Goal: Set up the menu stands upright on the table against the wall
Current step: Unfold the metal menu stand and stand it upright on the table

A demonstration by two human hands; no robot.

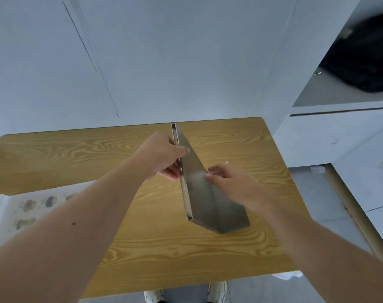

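Note:
A grey metal menu stand (pixel 202 193), folded into an angled shape, is held above the middle of the wooden table (pixel 142 248). My left hand (pixel 164 156) grips its long left edge, thumb on the outer face. My right hand (pixel 232 182) pinches the fold on its right side with the fingertips. The stand's far end points toward the white wall (pixel 164 62) behind the table. A printed menu sheet (pixel 33 206) with food pictures lies flat at the table's left, partly hidden by my left forearm.
White cabinets (pixel 339 136) stand to the right of the table, with a black bag (pixel 365 55) on a shelf above. A wooden pole (pixel 356 215) leans along the floor on the right. My shoes (pixel 186 294) show below the table's near edge.

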